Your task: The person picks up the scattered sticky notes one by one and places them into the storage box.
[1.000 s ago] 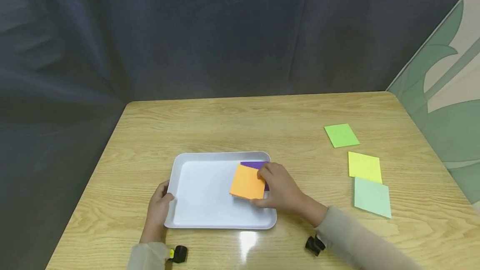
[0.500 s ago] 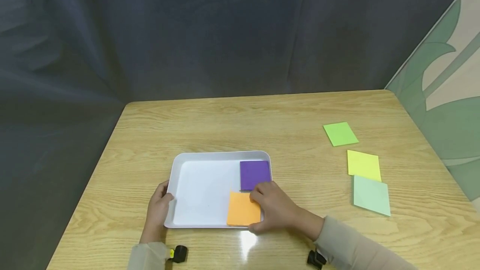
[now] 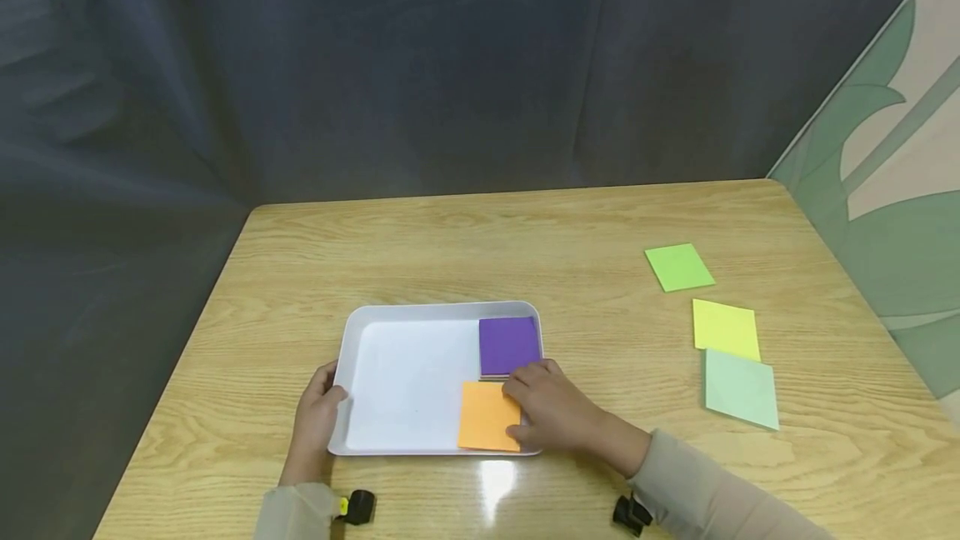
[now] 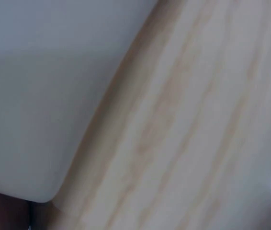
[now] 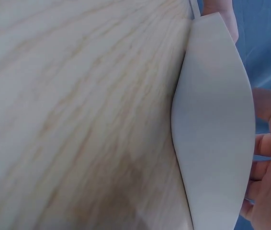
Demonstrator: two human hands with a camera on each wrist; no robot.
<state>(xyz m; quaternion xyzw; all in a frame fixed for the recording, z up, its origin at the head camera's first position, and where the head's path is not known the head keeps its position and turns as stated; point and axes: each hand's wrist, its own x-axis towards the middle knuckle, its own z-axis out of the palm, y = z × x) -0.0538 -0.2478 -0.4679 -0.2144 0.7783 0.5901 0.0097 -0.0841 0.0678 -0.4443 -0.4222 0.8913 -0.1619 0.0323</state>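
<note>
A white tray (image 3: 416, 390) lies on the wooden table. My left hand (image 3: 317, 417) grips its left rim, thumb over the edge. In the tray's front right corner is an orange sticky note pad (image 3: 483, 417). My right hand (image 3: 555, 411) holds that pad by its right side, with the thumb at the lower right and the fingers at the upper right. Directly behind it, in the back right corner, sits a purple sticky note pad (image 3: 508, 346). In the right wrist view, the tray's wall (image 5: 214, 115) hides the pads, and the right hand's fingers (image 5: 262, 170) show beyond it.
On the table's right side lie a bright green pad (image 3: 679, 267), a yellow pad (image 3: 724, 327) and a pale green pad (image 3: 741, 388); the pale one overlaps the yellow. A dark curtain (image 3: 420, 65) hangs behind the table (image 3: 450, 248).
My right hand has brought the orange pad down from over the purple pad to the front right corner, then slightly right. The purple pad is now uncovered. The left hand has stayed put.
</note>
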